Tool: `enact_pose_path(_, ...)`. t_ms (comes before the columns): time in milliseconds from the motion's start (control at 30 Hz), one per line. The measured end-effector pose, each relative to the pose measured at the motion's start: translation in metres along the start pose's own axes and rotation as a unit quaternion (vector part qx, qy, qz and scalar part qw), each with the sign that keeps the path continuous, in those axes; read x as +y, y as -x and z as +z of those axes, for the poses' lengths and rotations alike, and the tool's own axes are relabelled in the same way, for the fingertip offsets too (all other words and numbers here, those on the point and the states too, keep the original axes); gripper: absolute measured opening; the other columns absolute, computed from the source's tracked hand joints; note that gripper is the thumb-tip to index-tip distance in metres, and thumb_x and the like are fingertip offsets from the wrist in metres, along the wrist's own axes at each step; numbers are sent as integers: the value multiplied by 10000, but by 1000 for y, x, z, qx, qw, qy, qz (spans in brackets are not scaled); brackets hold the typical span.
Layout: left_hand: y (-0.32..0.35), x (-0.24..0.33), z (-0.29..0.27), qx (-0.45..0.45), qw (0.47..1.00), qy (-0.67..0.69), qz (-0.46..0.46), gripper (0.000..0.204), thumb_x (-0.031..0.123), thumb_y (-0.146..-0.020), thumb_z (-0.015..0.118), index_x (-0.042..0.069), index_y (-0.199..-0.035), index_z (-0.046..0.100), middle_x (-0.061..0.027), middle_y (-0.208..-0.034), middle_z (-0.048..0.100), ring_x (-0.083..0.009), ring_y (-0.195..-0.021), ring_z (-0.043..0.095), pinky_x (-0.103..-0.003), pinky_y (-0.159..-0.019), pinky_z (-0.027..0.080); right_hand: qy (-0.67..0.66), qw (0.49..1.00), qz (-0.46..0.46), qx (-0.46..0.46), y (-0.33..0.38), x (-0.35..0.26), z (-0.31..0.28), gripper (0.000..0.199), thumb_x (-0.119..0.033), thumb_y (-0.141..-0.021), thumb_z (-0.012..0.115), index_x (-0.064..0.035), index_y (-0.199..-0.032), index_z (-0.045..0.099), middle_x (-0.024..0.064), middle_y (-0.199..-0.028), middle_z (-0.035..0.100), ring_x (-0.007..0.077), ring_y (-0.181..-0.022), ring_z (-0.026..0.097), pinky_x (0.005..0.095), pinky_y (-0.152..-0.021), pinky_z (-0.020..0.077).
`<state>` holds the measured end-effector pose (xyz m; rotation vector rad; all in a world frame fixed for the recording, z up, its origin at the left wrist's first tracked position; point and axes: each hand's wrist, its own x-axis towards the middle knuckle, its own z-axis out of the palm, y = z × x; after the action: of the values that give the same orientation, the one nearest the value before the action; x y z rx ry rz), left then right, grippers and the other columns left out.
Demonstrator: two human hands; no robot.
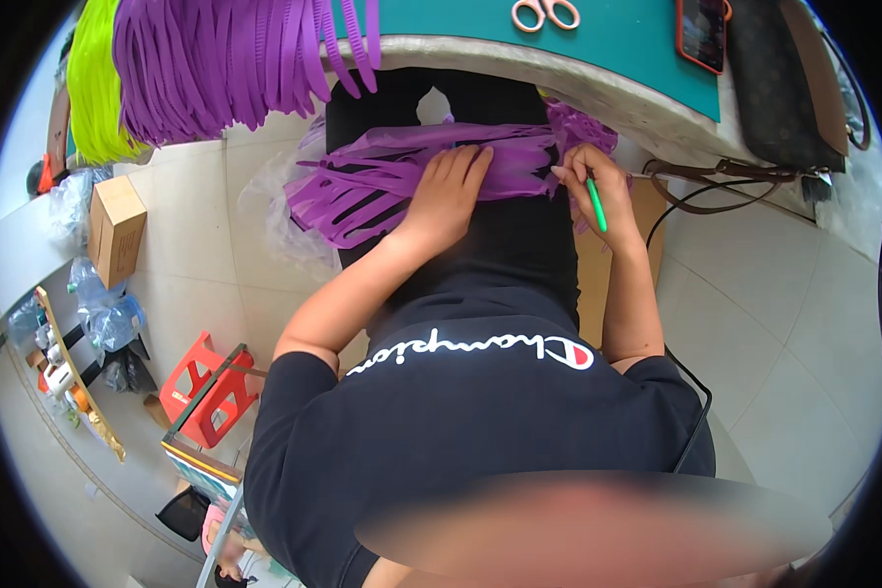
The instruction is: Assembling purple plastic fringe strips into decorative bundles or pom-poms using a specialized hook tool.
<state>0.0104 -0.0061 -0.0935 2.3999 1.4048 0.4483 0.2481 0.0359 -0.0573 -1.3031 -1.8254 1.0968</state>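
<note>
Purple sheet material cut into strips (363,196) lies across my lap, its loose strips fanned out to the left. My left hand (448,191) rests flat on it near the middle, fingers stretched out. At its right end my right hand (598,186) is closed around a slim green pen-shaped tool (596,206), whose lower end sticks out below the fingers. The tool's other end is hidden by the hand, so its exact kind cannot be made out. More crumpled purple material (583,127) bunches just beyond my right hand.
Purple strips (216,69) and lime-green strips (96,88) hang over the table's left part. On the green tabletop (617,44) lie scissors (546,14), a phone (702,34) and a dark bag (784,83). A carton (118,230) and red stool (206,392) stand left; another person (230,549) sits behind.
</note>
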Motion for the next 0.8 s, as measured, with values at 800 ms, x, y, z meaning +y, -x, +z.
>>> enact_pose_path(800,-76,73,-210,139,381,901,155,393,197,-1019,397,17,-1362,336,-137,-1272,551,-210,-1008,588,-384,-904,456,-577,808,-55,-104,32,-94,-62,479,-219,-661,823,-120,-713,357,39,-684,476,110,-616,429,260,-513,306)
